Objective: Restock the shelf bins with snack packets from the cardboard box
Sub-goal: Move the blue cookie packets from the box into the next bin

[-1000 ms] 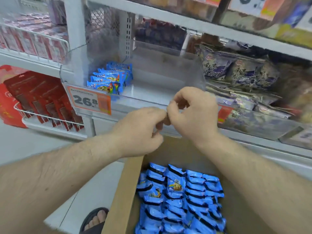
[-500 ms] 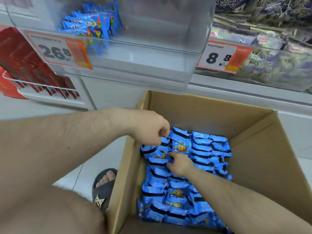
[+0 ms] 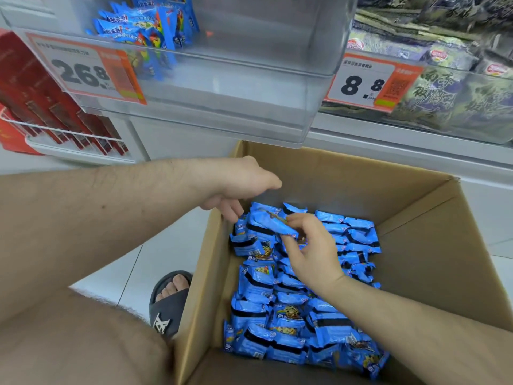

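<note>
An open cardboard box on the floor holds several blue snack packets. My right hand pinches one blue packet and lifts it above the pile. My left hand hovers over the box's far left corner, fingers curled down and touching that same packet's left end. Above the box a clear plastic shelf bin holds a few of the same blue packets at its left side.
An orange price tag 26.8 hangs on the bin's front; a tag 8.8 marks the neighbouring bin of purple-green bags. Red boxes fill a wire rack at left. My sandalled foot stands beside the box.
My view dropped from the shelf to the box. Both hands came down from in front of the bin; the right hand has lifted a blue packet out of the pile.
</note>
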Motion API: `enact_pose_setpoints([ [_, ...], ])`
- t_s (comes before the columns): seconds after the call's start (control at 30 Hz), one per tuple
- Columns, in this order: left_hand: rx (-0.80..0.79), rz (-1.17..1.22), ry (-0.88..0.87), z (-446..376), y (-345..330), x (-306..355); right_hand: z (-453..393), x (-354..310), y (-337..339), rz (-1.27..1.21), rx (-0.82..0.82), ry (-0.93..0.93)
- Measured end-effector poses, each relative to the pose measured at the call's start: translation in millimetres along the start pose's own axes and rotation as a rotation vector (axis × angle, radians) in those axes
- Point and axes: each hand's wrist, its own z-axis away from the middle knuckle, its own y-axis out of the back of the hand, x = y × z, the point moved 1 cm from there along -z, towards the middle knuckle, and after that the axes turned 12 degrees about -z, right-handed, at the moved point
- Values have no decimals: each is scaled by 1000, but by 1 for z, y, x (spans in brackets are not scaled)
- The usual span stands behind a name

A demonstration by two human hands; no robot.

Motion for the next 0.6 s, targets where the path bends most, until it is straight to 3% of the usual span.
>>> enact_pose_setpoints([
  [0.07,-98,117,35,1,-2,3,-6,-22,2,-71,119,151],
  [0.17,-163,278,50,0,-6,-1,-15,-40,-4,-141,158,285],
  [0.23,-61,332,17,-4,-5,-8,-14,-36,-13,-231,133,230],
  [0.3,30,293,-41,-8,-2,-17,-11,-15,-23,-243,79,24],
  [0.4,33,246,-122,-9,2,-26,-1,37,-39,190,-272,-374],
  [0.47,12,222,-172,-9,2,-29,13,66,-52,476,-558,-526],
  [0.53,-14,194,-215,-9,2,-32,31,84,-65,587,-714,-599],
  [0.6,-43,181,-247,-9,3,-34,44,91,-73,623,-723,-554],
])
